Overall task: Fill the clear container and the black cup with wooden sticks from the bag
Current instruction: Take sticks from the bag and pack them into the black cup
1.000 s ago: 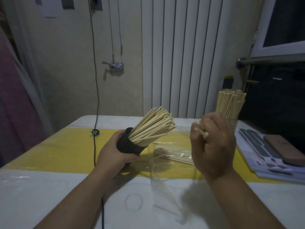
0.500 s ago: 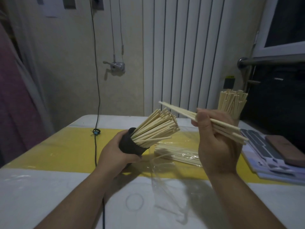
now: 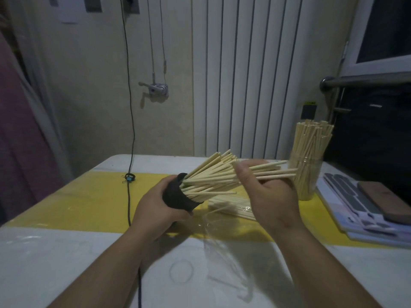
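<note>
Left hand (image 3: 155, 210) grips tilted black cup (image 3: 178, 196); right hand (image 3: 271, 194) holds wooden sticks (image 3: 273, 172)

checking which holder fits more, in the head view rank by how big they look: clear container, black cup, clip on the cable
clear container and black cup: look alike; the cup is nearer and partly hidden by the left hand, so unranked
clip: clearly smallest
</note>
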